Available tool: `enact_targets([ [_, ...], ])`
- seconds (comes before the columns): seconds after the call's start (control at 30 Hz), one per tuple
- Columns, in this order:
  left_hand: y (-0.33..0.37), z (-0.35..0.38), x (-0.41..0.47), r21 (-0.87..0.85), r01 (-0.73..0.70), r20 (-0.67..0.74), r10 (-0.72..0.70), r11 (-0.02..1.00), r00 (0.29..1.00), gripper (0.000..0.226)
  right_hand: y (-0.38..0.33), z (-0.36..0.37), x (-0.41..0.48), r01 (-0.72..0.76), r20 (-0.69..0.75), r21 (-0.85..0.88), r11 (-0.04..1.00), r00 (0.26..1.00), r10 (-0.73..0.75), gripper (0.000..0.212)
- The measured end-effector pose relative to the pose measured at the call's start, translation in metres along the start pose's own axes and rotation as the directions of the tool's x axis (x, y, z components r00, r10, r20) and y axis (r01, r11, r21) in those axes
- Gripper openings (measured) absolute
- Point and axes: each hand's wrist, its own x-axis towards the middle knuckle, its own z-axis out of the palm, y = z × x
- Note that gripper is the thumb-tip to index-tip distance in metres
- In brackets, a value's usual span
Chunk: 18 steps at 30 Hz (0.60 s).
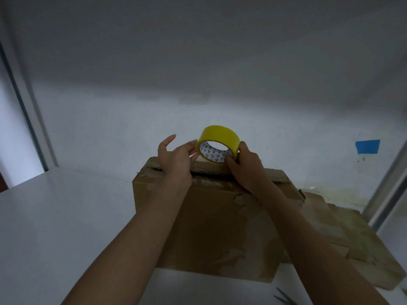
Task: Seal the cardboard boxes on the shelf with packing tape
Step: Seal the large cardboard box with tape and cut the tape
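A worn brown cardboard box [207, 221] stands on the white shelf [66, 216], its top flaps closed with a dark seam along the far edge. Above that far edge I hold a roll of yellow packing tape [217, 137] upright. My right hand [244, 166] grips the roll, thumb inside the printed core and fingers over the outer rim. My left hand [176, 159] is at the roll's left side, fingertips picking at the tape surface, index finger raised.
A flattened piece of cardboard [352, 243] lies to the right of the box. Scissor tips [284, 297] show at the bottom edge. A blue tape patch [367, 146] is stuck on the back wall. Metal shelf uprights [26, 102] frame both sides.
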Motion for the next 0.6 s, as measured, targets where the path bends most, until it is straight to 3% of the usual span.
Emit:
enact_targets([
  [0.2, -0.004, 0.001, -0.002, -0.028, -0.043, -0.041, 0.042, 0.999, 0.998, 0.046, 0.003, -0.002, 0.001, -0.006, -0.133, 0.002, 1.0, 0.991, 0.006, 0.027],
  [0.3, -0.004, 0.001, -0.003, -0.072, -0.083, -0.077, 0.077, 0.994, 0.994, 0.043, 0.003, -0.008, 0.001, -0.091, -0.265, 0.13, 0.987, 0.957, 0.123, 0.021],
  [0.43, -0.01, 0.002, -0.004, 0.074, -0.178, -0.031, 0.181, 0.981, 0.983, 0.042, 0.002, -0.014, 0.0, -0.155, -0.421, 0.293, 0.944, 0.865, 0.273, 0.022],
  [0.53, -0.015, 0.0, 0.002, 0.245, -0.15, 0.013, 0.152, 0.958, 0.988, 0.036, 0.012, -0.016, 0.004, -0.295, -0.343, 0.355, 0.887, 0.841, 0.418, 0.022],
  [0.6, -0.017, -0.001, 0.004, 0.351, -0.158, 0.041, 0.153, 0.923, 0.987, 0.031, 0.015, -0.02, 0.005, -0.371, -0.267, 0.386, 0.845, 0.832, 0.487, 0.037],
])
